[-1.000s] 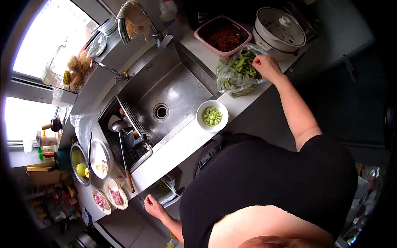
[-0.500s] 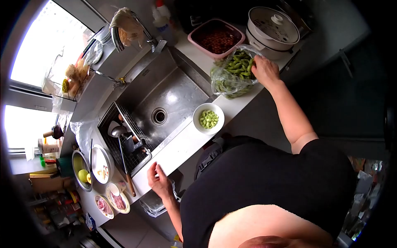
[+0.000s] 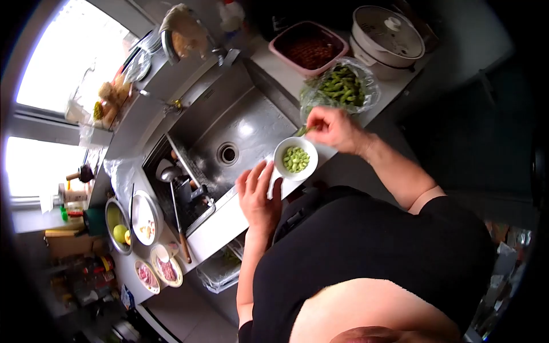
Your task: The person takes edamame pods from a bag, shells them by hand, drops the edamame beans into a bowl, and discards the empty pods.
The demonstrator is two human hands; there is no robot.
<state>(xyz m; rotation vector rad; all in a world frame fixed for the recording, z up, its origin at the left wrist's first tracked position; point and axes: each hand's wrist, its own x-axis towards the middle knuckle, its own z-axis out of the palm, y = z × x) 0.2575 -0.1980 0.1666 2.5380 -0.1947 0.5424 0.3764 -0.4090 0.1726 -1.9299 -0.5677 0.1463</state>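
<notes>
My right hand pinches a green bean pod just beyond the far rim of a small white bowl. Shelled green beans lie in that bowl on the counter's front strip. On the near-left side of the bowl is my left hand, fingers stretched out and holding nothing; whether its fingertips touch the rim I cannot tell. Past my right hand, a clear plastic bag full of green pods stands open on the counter.
A steel sink lies left of the bowl, with a black rack holding a ladle and other utensils. Behind the bag are a pink basin and a white lidded pot. Plates of meat sit at the lower left.
My right hand has come from the bag toward the bowl with a pod. My left hand has risen to the bowl's side. The bag's mouth now lies wider open.
</notes>
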